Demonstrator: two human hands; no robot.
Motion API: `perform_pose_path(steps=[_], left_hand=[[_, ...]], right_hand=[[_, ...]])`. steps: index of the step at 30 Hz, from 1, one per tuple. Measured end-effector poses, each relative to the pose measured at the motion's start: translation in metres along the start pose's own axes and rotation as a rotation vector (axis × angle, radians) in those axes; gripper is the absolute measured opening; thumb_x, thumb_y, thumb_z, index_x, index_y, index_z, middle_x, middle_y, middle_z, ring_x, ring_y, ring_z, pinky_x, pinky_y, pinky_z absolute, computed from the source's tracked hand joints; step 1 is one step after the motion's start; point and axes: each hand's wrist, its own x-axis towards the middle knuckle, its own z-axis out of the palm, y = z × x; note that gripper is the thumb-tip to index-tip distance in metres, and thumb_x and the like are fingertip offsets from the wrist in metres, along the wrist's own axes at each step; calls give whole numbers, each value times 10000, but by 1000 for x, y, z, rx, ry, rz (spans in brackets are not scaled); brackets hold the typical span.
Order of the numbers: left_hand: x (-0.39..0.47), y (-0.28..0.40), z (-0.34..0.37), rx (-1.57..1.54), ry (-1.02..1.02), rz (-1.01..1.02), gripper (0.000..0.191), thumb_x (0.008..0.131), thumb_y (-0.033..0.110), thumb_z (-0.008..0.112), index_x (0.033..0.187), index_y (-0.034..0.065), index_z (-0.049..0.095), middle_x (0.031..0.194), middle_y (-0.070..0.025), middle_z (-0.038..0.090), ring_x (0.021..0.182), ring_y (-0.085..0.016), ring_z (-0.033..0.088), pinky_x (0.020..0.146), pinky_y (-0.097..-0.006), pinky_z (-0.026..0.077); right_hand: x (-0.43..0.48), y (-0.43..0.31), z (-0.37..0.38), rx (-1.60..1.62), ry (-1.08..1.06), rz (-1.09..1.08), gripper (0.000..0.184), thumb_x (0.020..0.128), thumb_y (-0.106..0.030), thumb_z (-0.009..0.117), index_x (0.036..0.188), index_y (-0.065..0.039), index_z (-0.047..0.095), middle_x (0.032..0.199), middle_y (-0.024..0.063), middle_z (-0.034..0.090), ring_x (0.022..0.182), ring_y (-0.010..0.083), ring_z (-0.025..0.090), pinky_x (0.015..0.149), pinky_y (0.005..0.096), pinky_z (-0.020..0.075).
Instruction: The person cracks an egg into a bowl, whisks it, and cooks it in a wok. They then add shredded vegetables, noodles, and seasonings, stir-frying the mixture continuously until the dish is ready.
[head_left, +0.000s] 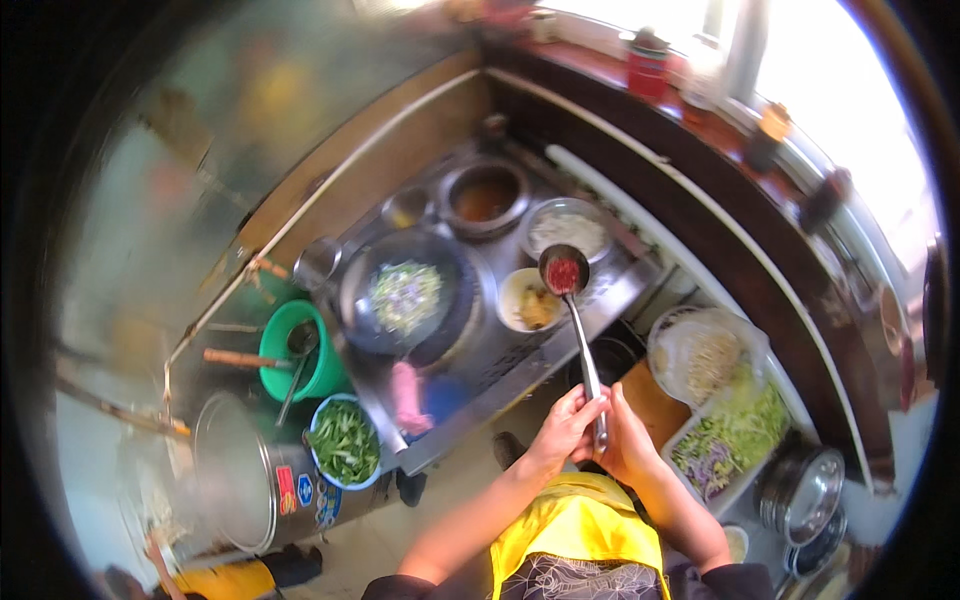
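Both my hands are at the lower end of a long-handled metal ladle. My left hand grips its handle, and my right hand rests against the handle from the other side; whether its fingers close on it I cannot tell. Red seasoning lies in the ladle's bowl, above the edges of a white bowl with yellowish food and a bowl of white pieces. To the left, a wok holds chopped vegetables. A pink cloth is wrapped on its handle.
Behind the wok stands a pot of brown liquid. At left are a green bucket with utensils, a basin of leafy greens and a large metal drum. Shredded vegetables and metal bowls sit at right. Another person is at lower left.
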Motion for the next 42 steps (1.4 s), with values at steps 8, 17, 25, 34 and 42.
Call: perform_pose_path(steps=[8, 17, 25, 34, 42], left_hand=[[-55, 40, -263, 1011, 1264, 813, 702, 942, 304, 740, 1489, -29, 452, 1442, -278, 519, 1244, -413, 603, 1055, -545, 487], [-42, 27, -303, -1174, -301, 134, 133, 985, 152, 654, 931, 117, 538, 725, -7, 557, 647, -128, 585, 638, -277, 530], [-129, -11, -269, -562, 58, -41, 305, 963, 305, 717, 751, 197, 526, 643, 57, 508, 556, -79, 524, 505, -246, 418], [-80, 23, -329, -1078, -147, -97, 170, 985, 181, 654, 880, 165, 521, 754, 62, 521, 627, -71, 519, 571, -251, 461], [-61, 5, -324, -1006, 17, 7, 175, 982, 147, 683, 899, 133, 530, 744, 39, 502, 633, -74, 522, 552, -235, 463]], right_hand=[[203, 91, 79, -916, 13, -608, 465, 1121, -194, 470, 1583, -156, 433, 782, -25, 513, 584, 89, 472, 498, 262, 407], [243, 143, 82, -1768, 187, -747, 541, 1033, -117, 597, 1561, -190, 500, 1090, 154, 709, 943, 354, 714, 827, 442, 569], [171, 94, 97, -1412, 5, -856, 481, 1021, 1, 513, 1501, 30, 517, 1441, 237, 624, 1371, 305, 590, 1100, 344, 443], [264, 105, 175, -1849, 31, -415, 450, 1053, -251, 521, 1500, -246, 565, 978, 265, 726, 906, 447, 714, 826, 516, 571], [215, 60, 149, -1902, -186, -363, 445, 1053, -227, 547, 1496, -206, 573, 960, 248, 737, 877, 433, 722, 776, 500, 575]])
